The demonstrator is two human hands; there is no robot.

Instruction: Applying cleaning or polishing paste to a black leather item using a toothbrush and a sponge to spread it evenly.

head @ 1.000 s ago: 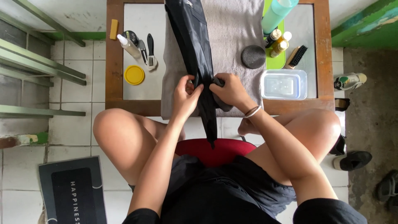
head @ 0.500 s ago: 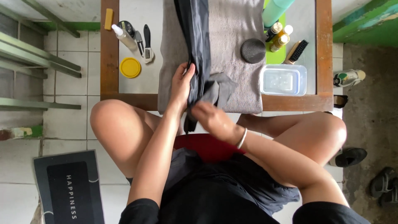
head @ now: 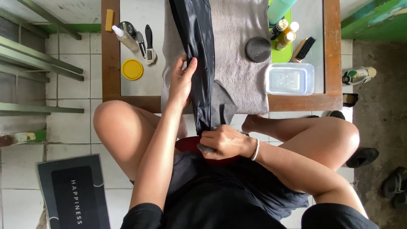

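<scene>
A long black shiny boot (head: 199,46) lies across a grey towel (head: 243,72) on the low wooden table (head: 296,102), its lower end hanging over the table's near edge toward my lap. My left hand (head: 182,80) presses flat against the boot's left side near the table edge. My right hand (head: 220,142), with a white bracelet on the wrist, is closed on a small grey cloth and the boot's lower end above a red stool (head: 188,145).
On the table: a yellow lid (head: 132,69), a white bottle (head: 126,37), a small brush (head: 149,44), a round dark sponge (head: 258,49), small bottles (head: 285,33), a black-bristled brush (head: 304,48) and a clear plastic box (head: 290,79). A dark doormat (head: 74,193) lies lower left; sandals (head: 394,186) at right.
My right hand slid down the boot from the table edge to my lap, pulling the grey cloth along. My left hand stayed on the boot's left side.
</scene>
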